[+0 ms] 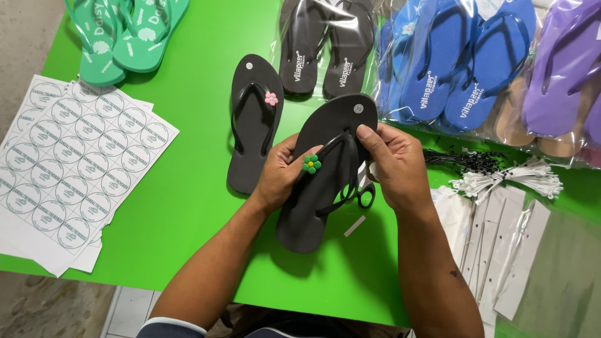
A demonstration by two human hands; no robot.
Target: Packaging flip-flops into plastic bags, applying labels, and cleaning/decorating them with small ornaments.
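Both hands hold a black flip-flop (316, 194) above the green table (194, 144). My left hand (282, 172) grips its left side, with the thumb beside a small green flower charm (312, 164) on the strap. My right hand (391, 163) pinches the strap near the toe post. A second black flip-flop (253, 122) with a pink flower charm (271, 98) lies flat to the left, apart from my hands.
Sheets of round stickers (69, 169) lie at the left. Green flip-flops (122, 34) sit at the top left. Bagged black (325, 44), blue (454, 62) and purple (560, 69) flip-flops line the back. Black scissors (365, 194), white and black tag strings (507, 178) and white cards (501, 244) lie at the right.
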